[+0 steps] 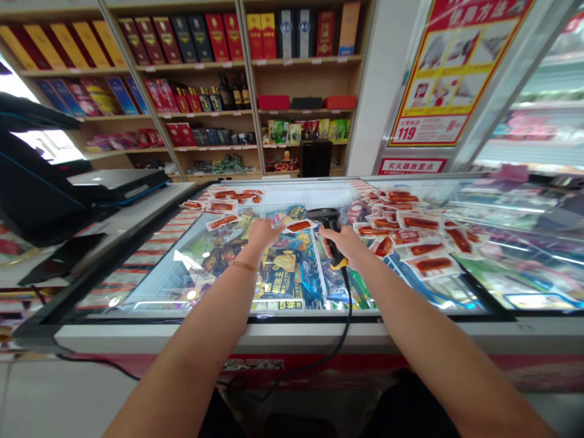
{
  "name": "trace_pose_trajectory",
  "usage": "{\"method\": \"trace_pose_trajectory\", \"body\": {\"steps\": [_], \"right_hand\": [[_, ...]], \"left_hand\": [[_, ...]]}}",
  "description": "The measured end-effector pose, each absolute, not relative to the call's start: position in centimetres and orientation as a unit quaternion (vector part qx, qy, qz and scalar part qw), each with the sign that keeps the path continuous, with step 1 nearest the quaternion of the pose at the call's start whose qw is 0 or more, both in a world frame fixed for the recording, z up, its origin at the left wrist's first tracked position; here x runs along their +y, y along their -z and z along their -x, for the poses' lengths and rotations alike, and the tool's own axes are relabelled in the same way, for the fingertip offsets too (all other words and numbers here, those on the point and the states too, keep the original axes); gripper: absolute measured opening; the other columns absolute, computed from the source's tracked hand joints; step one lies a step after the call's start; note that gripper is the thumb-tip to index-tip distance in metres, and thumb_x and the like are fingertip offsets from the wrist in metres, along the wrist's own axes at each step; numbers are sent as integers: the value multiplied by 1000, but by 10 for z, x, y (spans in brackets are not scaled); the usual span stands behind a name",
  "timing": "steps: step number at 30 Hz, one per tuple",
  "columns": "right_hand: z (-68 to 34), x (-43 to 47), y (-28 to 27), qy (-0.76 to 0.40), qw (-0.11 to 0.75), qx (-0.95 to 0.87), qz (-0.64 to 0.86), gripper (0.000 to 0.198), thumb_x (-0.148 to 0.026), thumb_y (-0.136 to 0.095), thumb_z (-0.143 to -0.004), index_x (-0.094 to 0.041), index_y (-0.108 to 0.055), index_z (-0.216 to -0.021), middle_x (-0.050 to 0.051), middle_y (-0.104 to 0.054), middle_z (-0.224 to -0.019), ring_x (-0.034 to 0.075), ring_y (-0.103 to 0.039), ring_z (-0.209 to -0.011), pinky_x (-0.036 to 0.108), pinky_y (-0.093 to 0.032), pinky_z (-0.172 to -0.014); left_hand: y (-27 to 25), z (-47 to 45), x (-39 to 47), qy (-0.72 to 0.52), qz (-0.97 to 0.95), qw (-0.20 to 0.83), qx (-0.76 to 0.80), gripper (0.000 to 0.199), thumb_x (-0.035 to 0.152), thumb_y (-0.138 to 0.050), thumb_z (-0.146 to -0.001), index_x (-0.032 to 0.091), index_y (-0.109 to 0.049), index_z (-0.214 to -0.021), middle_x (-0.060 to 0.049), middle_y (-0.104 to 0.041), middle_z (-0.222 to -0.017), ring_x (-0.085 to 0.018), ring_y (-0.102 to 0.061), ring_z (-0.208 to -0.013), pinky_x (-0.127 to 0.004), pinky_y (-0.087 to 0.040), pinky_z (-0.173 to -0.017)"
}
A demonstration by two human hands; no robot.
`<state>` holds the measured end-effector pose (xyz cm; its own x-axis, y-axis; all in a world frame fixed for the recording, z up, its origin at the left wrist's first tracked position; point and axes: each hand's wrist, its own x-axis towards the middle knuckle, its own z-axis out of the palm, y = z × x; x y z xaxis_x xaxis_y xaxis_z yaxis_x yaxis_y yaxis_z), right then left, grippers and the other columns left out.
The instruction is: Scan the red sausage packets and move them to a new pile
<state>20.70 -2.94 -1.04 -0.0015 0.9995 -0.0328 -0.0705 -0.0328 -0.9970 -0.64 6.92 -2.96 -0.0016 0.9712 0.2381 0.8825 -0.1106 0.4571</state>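
My left hand (266, 233) pinches the left end of a small clear packet with a reddish-brown sausage (300, 227) in it, over the glass lid of a chest freezer (159, 330). In my right hand (345, 242) is a black and yellow barcode scanner (325, 215), its head beside the packet's right end. A dark cable (349, 304) hangs from the scanner's handle over the freezer's front edge. To the right lies a loose heap of similar sausage packets (418, 224); several more sausage packets (222, 207) lie to the left.
Under the glass are colourful frozen packages (280, 280). A counter scale (121, 182) and a dark screen stand at the left. Behind the freezer rise shelves (196, 66) of boxes and bottles. A red and yellow poster (456, 73) hangs at the back right.
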Motion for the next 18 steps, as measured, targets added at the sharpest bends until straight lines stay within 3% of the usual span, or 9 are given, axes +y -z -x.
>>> {"method": "trace_pose_trajectory", "body": {"steps": [3, 6, 13, 18], "right_hand": [[-206, -31, 11, -518, 503, -490, 488, 18, -27, -66, -77, -19, -50, -76, -5, -51, -51, 9, -47, -35, 22, -38, -35], [-204, -34, 11, -517, 496, -494, 493, 19, -28, -67, -77, -19, -50, -77, -5, -51, -52, 9, -47, -36, 21, -38, -34], [-202, -34, 15, -518, 491, -494, 496, 22, -29, -69, -74, -20, -50, -80, -4, -53, -54, 9, -49, -38, 21, -37, -35], [-202, -33, 16, -515, 490, -498, 497, 23, -30, -69, -74, -19, -51, -82, -5, -53, -55, 10, -49, -37, 21, -38, -35]], "left_hand": [[26, 0, 63, -217, -700, 108, 672, 47, 60, -57, -75, 19, -72, -93, -12, -70, -103, -28, -63, -101, -35, -46, -86], [22, -7, 56, -222, -705, 130, 661, 44, 51, -64, -72, 18, -67, -101, -11, -70, -105, -26, -63, -98, -33, -46, -82], [27, -16, 54, -291, -716, 142, 618, 12, 26, -51, -86, 19, -57, -93, -10, -68, -96, -22, -65, -91, -30, -47, -76], [27, -13, 55, -421, -641, 310, 562, 18, 18, -42, -89, 22, -44, -107, 0, -63, -87, -11, -66, -67, -22, -49, -60]]}}
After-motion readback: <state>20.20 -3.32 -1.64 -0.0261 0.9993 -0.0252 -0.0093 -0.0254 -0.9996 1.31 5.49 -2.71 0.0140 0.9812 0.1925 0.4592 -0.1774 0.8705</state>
